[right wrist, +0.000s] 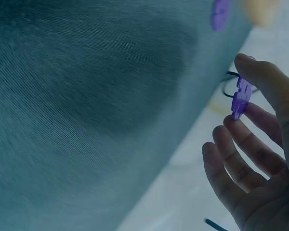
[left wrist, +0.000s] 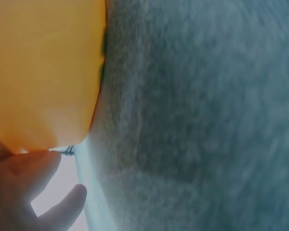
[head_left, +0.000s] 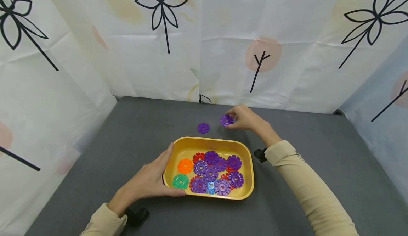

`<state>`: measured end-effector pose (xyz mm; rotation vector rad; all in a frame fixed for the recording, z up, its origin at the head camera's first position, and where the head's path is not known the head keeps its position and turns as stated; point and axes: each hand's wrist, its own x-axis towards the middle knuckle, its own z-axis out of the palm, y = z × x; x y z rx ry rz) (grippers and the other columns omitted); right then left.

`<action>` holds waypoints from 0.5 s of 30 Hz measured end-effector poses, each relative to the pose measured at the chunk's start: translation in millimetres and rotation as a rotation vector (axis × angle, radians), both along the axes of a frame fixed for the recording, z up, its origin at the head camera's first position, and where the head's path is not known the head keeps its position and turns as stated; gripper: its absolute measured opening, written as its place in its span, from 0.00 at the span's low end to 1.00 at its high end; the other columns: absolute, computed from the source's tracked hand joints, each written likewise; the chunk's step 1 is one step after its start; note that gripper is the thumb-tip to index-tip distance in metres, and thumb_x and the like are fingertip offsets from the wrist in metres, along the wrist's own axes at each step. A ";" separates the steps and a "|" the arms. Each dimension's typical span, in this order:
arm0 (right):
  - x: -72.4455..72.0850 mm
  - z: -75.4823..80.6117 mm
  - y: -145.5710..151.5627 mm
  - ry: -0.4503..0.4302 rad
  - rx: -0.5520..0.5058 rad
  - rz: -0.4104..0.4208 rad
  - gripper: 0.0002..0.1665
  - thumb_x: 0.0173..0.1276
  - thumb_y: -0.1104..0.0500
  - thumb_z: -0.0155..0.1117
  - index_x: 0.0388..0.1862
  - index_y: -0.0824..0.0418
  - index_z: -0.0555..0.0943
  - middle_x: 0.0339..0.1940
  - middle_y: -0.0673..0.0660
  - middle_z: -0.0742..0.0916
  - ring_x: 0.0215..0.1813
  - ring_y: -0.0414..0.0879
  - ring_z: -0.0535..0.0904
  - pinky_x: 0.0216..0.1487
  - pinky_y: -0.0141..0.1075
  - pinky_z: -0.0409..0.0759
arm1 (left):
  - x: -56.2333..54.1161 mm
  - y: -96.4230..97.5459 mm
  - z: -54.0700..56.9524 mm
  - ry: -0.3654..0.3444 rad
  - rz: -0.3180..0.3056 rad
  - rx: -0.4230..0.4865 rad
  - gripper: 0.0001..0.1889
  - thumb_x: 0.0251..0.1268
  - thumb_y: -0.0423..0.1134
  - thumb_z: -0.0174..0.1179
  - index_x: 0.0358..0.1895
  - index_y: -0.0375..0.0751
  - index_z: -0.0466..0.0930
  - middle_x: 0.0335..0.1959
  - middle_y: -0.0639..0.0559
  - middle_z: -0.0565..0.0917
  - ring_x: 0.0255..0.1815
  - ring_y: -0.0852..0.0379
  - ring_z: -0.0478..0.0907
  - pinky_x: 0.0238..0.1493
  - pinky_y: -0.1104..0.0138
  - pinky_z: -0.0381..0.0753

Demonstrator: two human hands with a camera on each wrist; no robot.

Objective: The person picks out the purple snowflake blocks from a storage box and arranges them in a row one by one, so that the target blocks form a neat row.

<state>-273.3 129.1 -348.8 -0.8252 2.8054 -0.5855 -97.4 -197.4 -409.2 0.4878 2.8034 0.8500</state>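
Note:
Between its thumb and fingertips, my right hand (head_left: 245, 118) pinches a purple notched plastic disc (head_left: 226, 120) above the table's far part. The right wrist view shows this disc (right wrist: 241, 98) edge-on, with the other fingers loosely bent. A second purple disc (head_left: 203, 128) lies flat on the table, left of that hand. My left hand (head_left: 153, 177) holds the left end of a yellow tray (head_left: 220, 142), thumb along the near side and fingers along the left side. Inside are several purple and red discs, a blue disc (head_left: 211, 187), an orange disc (head_left: 185, 166) and a green disc (head_left: 180, 181).
The dark grey table (head_left: 143, 119) stretches around the tray on all sides. Behind and beside it hang white cloths (head_left: 220, 23) printed with flowers. Black straps sit at both wrists, below beige sleeves (head_left: 306, 183).

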 end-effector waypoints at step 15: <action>-5.3 -41.5 -19.0 -0.065 0.083 0.035 0.30 0.68 0.53 0.73 0.64 0.67 0.81 0.55 0.65 0.87 0.52 0.53 0.85 0.56 0.46 0.84 | -3.7 -10.7 -0.8 -0.010 -0.024 -0.008 0.73 0.42 0.75 0.72 0.85 0.52 0.34 0.83 0.46 0.58 0.61 0.51 0.78 0.57 0.51 0.84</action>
